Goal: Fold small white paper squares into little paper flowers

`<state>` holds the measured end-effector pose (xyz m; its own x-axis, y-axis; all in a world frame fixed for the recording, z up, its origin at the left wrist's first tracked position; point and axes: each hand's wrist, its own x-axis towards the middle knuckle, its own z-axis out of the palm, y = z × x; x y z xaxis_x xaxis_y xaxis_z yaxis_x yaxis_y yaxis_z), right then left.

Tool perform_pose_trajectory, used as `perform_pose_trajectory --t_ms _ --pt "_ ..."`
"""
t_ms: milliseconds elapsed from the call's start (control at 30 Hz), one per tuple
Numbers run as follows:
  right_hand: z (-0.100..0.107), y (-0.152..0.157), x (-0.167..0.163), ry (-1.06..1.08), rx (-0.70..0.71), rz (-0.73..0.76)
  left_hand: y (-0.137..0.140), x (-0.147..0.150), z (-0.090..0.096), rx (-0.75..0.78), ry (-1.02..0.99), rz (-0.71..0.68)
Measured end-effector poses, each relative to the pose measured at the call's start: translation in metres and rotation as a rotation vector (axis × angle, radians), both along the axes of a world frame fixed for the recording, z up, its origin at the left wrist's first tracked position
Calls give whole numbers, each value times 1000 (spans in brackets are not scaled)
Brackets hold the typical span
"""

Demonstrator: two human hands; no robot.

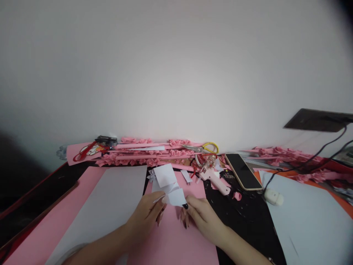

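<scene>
Fingers [193, 211] drawn in on both sides, thumb to fingertip, barely any gap. Left hand [147, 213] pinches the left end of the white slip [176, 197]; right hand [202, 217] has its right edge at the thumb tip. Remaining fingers curl underneath; exact contact behind the paper is hidden, can't tell.

White slip sits between the hands, lower center of frame, above the pink sheet [176, 243]. Thin flap by the left thumb: fold or second piece, can't tell.

Handling, my read: light pinch, thumbs near the edges, both ends level so the paper doesn't twist. For any crease, match edges first, then one firm pass with a nail. Hard pulling would likely wrinkle or tear it.

Just above the hands in frame: loose white squares [164, 175], overlapping, close enough to snag. I'd leave clearance. Small white strip [186, 176] to their right.

Right of center: pink glue gun [217, 182] on the black mat [237, 221], phone [242, 171] to its right.

Farthest, along the wall [176, 73], left of center: pink paper stems [138, 162], yellow-handled scissors [216, 149] at their right end.
</scene>
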<state>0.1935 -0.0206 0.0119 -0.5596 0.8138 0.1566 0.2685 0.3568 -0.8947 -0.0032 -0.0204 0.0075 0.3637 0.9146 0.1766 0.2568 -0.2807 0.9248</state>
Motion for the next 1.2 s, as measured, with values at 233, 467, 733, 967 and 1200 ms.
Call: perform_pose_trajectory --t_ms 233,467,733,967,1200 --pt "2 1 0 46 -57 19 0 -1 2 -9 93 -33" --pt "0 -2 -6 222 -193 -35 -2 3 -3 -119 -24 -82" --pt "-2 -5 -6 375 -91 -148 0 4 -3 -127 -41 -49" --pt "0 -2 -3 126 53 -174 2 1 -1 -142 -87 -170" --pt "11 0 -3 101 172 -114 4 2 8 -123 -57 -103"
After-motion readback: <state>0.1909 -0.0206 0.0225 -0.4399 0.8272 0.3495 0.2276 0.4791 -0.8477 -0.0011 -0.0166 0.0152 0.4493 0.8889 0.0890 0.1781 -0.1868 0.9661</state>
